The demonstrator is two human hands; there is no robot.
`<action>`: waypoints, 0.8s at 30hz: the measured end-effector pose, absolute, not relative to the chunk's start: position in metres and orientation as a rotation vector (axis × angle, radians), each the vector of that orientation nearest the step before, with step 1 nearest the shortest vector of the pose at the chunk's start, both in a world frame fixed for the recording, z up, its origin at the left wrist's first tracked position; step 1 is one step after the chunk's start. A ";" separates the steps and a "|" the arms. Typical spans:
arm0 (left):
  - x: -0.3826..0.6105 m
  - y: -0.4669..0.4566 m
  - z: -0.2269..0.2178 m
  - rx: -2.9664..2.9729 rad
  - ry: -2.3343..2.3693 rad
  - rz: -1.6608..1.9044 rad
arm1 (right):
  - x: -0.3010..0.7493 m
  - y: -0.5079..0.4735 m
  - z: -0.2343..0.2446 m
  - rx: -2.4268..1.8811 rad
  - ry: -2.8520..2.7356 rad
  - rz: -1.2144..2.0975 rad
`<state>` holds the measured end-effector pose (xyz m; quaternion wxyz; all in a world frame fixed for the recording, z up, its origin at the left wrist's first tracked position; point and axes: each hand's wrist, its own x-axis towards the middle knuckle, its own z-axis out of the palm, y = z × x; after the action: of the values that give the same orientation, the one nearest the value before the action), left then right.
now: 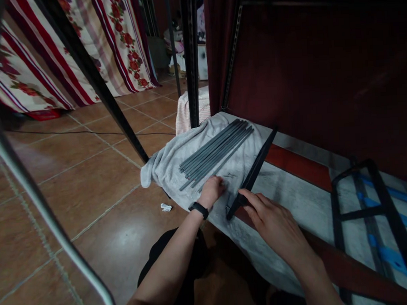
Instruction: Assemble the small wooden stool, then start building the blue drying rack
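Note:
My right hand [273, 221] grips the near end of a black metal bar [258, 163], thumb and fingers around it. The bar slants away over the cloth-covered surface. My left hand [212, 191], with a black band [199, 210] on its wrist, is down on the grey cloth [166, 166] with its fingers curled. What those fingers hold, if anything, is hidden. A few small screws [229, 175] lie just beyond them. Several grey metal rods [217, 147] lie side by side in a bundle farther back on the cloth.
A black frame with blue strips [384, 211] lies at the right. Black uprights [191, 57] and a slanting black post [97, 80] rise around the surface. A curved pale tube [31, 184] crosses the left foreground. A white scrap [166, 207] lies on the tiled floor [89, 190].

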<state>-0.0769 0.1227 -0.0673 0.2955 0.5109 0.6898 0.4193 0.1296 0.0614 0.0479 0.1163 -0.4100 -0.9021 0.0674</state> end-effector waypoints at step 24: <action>-0.077 0.070 -0.008 0.522 0.796 1.301 | 0.133 0.066 0.043 -1.141 -2.622 0.223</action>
<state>-0.0774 0.0698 -0.0075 0.6922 0.2338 0.3561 0.5825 0.1326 0.0660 0.0429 0.1360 -0.3942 -0.9057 0.0769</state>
